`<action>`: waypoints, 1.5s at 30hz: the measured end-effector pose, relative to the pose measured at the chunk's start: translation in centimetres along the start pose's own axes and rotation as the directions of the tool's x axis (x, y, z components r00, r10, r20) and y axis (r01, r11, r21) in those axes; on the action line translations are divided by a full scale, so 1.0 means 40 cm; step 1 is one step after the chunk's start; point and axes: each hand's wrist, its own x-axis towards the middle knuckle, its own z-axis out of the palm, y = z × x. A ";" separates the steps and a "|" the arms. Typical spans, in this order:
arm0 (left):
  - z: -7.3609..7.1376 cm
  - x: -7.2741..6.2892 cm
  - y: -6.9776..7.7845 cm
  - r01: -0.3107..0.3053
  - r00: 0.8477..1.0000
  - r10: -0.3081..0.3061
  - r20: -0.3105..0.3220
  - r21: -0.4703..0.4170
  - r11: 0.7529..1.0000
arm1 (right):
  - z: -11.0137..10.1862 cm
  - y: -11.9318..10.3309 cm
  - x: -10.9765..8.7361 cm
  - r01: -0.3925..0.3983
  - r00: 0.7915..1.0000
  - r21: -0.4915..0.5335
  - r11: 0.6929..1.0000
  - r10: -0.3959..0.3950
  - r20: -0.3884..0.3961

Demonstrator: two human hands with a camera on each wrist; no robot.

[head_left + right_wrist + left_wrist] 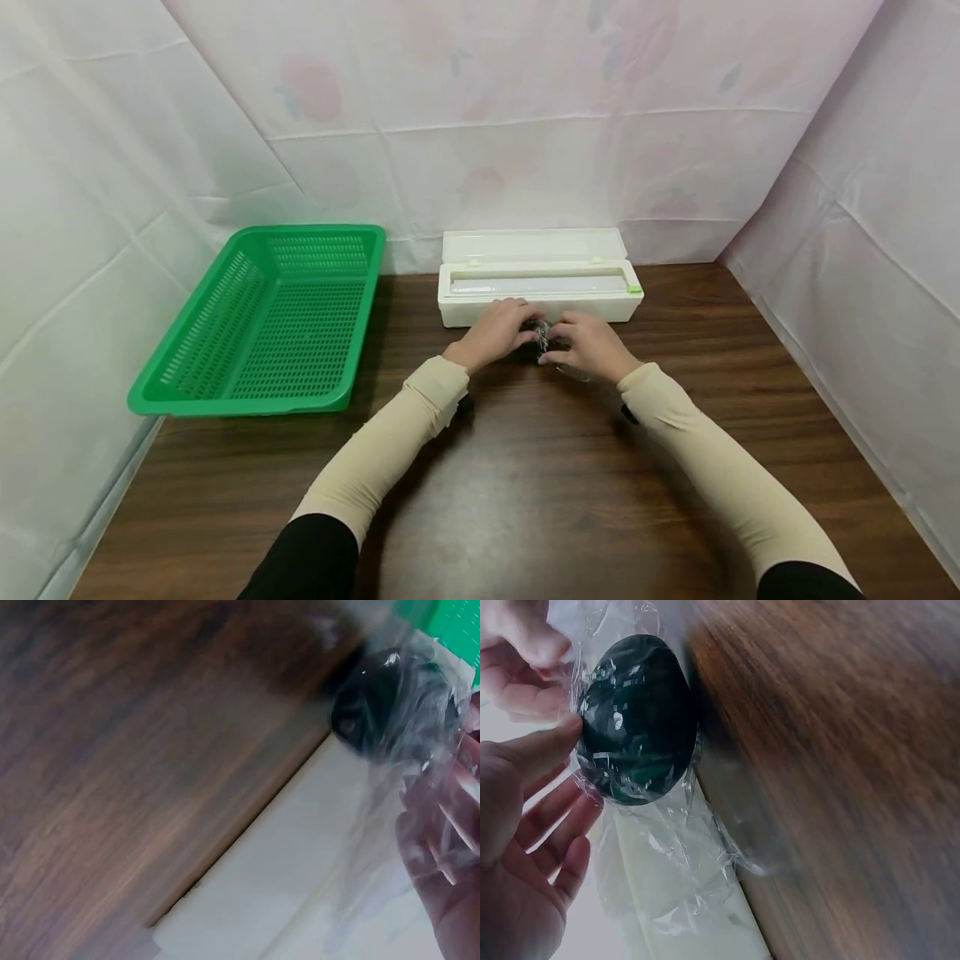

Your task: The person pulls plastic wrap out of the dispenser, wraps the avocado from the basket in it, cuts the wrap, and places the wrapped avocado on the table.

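A dark green, glossy oval (637,720), about egg-shaped, is wrapped in crinkled clear cling film (679,851); its exact kind does not show. My left hand (495,329) holds it from the left, the thumb and fingers on the wrapped side. From the other side my right hand (592,342) pinches the film with bent fingers, and loose film hangs over that hand in the right wrist view. Both hands are just in front of a white cling film dispenser (615,308). Its lid (532,244) is raised, and a white roll lies inside. In the head view the fingers mostly hide the oval.
On the left stands a green plastic basket (348,392) with slotted walls. A dark wood table (510,492) lies under everything. White patterned curtains (480,158) hang behind and along both sides, and the dispenser stands close to the back one.
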 end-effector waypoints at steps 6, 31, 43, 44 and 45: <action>-0.004 -0.007 -0.005 0.009 1.000 -0.010 0.025 0.031 0.999 | 0.013 -0.001 -0.005 0.073 0.996 -0.075 0.995 -0.076 -0.047; -0.019 -0.044 -0.040 0.183 0.982 -0.188 -0.009 -0.168 0.969 | -0.008 -0.007 0.023 0.137 0.990 -0.026 0.990 -0.136 0.039; -0.004 -0.070 -0.052 0.168 0.983 -0.184 -0.022 -0.315 0.934 | -0.008 -0.021 0.039 0.074 0.993 -0.039 0.996 -0.071 0.090; -0.004 -0.067 -0.052 0.173 0.983 -0.185 -0.009 -0.313 0.934 | -0.008 -0.021 0.038 0.079 0.993 -0.039 0.996 -0.075 0.086; -0.004 -0.064 -0.052 0.175 0.983 -0.184 0.001 -0.306 0.936 | -0.006 -0.021 0.037 0.085 0.993 -0.039 0.996 -0.082 0.085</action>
